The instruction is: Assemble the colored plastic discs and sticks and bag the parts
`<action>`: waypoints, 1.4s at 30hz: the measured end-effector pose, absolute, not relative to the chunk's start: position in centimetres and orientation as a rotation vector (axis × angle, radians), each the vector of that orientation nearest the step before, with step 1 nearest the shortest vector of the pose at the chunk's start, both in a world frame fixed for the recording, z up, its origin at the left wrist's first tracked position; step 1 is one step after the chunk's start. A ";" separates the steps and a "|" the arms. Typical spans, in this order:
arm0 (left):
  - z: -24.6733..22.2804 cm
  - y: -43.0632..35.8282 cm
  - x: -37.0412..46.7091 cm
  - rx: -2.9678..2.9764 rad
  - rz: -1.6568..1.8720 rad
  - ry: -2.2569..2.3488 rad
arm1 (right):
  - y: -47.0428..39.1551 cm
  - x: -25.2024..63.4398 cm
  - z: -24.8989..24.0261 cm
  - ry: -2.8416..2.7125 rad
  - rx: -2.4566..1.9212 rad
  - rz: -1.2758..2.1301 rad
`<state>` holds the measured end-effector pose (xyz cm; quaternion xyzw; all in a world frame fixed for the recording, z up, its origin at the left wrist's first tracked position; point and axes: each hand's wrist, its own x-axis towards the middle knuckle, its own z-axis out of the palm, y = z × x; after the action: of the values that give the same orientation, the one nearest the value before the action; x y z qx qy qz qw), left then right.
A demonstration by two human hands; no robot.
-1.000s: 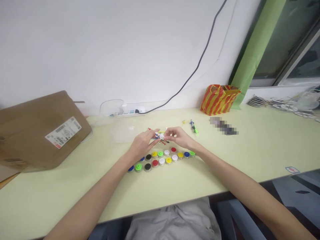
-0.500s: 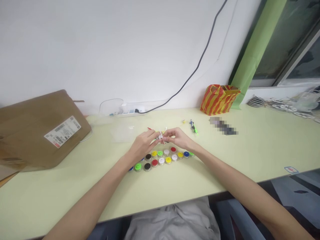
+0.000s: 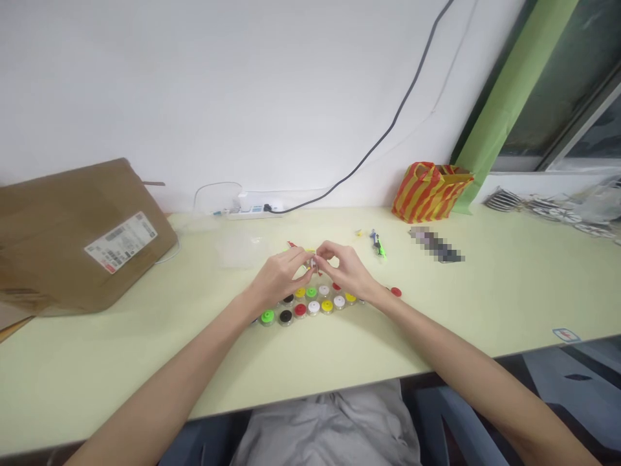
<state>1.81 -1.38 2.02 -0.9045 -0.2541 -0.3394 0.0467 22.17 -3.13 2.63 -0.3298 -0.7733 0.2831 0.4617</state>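
My left hand (image 3: 279,277) and my right hand (image 3: 343,266) meet over the middle of the table, fingertips pinched together. Between them is a small white piece (image 3: 314,260) with thin stick-like parts; the fingers cover most of it, and its kind cannot be made out. Just in front of the hands stand two rows of small clear jars with coloured lids, among them a green one (image 3: 268,316), a black one (image 3: 286,316) and a red one (image 3: 301,310). Small red and yellow bits (image 3: 292,244) show behind the fingers.
A cardboard box (image 3: 63,239) stands at the left. Along the wall lie a power strip (image 3: 257,212) and a clear plastic sheet (image 3: 240,251). Small coloured plastic pieces (image 3: 378,244) lie right of the hands, before a red-yellow striped bag (image 3: 429,194). The table's front edge (image 3: 310,400) is near my lap.
Both hands stay together round the white piece, with the fingers shifted slightly and the thin sticks at another angle. The view has tilted a little, and a red lid now shows beyond my right wrist.
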 end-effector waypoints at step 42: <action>1.2 0.2 0.7 -2.633 -1.152 -0.836 | 1.8 26.4 1.6 -1.775 -0.953 0.939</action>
<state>0.68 0.24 1.21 -0.8772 -0.2785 -0.3839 0.0743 26.40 1.83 1.63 -0.3845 -0.7159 0.3786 0.4432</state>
